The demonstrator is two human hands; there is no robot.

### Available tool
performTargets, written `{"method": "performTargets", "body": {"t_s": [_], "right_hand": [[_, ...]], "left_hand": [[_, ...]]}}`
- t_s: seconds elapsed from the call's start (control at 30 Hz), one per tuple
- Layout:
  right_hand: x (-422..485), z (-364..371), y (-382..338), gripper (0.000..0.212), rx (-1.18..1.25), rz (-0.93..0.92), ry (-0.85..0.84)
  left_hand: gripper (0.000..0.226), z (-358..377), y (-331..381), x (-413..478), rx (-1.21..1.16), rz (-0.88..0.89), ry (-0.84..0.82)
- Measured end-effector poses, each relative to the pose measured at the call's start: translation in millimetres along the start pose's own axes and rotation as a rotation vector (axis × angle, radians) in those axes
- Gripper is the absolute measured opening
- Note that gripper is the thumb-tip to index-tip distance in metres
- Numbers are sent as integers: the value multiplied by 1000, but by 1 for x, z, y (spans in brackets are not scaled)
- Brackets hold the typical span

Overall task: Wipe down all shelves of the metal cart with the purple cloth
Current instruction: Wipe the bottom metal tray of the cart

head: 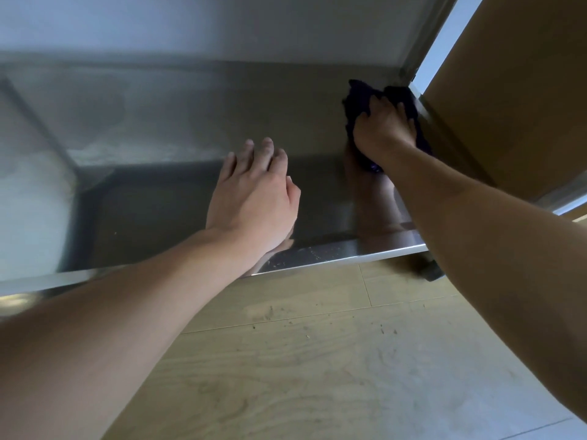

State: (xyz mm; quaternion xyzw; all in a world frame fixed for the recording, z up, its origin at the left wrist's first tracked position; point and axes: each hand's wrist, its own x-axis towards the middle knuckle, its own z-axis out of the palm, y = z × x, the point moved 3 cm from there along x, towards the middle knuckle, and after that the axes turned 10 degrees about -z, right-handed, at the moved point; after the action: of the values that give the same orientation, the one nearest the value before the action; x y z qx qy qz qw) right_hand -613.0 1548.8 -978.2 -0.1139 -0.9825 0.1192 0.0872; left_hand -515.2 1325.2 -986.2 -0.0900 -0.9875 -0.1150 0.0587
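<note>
Fingers [378, 106] of the right grip [382, 128] are clenched over the purple cloth [357, 96], pressing it onto the metal cart's shelf [158, 198] at its far right corner, beside the upright post [425, 33]. Nearer the shelf's middle the left grip [254, 192] is released, its fingers loosely straight; whether it touches the metal is unclear.

The right hand [384, 125] covers the middle of the purple cloth [357, 96]; only its dark edges show. The right forearm [476, 233] hides most of a black caster [431, 274]. The cart shelf [158, 201] blurs at its left end, and the cardboard box [508, 90] is cut off at right.
</note>
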Motion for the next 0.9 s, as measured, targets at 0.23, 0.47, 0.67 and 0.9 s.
{"method": "performTargets", "body": {"t_s": [0.23, 0.47, 0.67, 0.9], "right_hand": [[12, 17, -43, 56, 55, -348, -49], [34, 14, -5, 62, 1, -105, -8], [57, 12, 15, 63, -16, 49, -3], [78, 13, 2, 67, 35, -62, -113]], "left_hand": [[66, 0, -3, -1, -17, 23, 20], [63, 2, -2, -1, -11, 24, 39], [58, 5, 0, -1, 4, 18, 39], [59, 5, 2, -2, 9, 19, 13]]}}
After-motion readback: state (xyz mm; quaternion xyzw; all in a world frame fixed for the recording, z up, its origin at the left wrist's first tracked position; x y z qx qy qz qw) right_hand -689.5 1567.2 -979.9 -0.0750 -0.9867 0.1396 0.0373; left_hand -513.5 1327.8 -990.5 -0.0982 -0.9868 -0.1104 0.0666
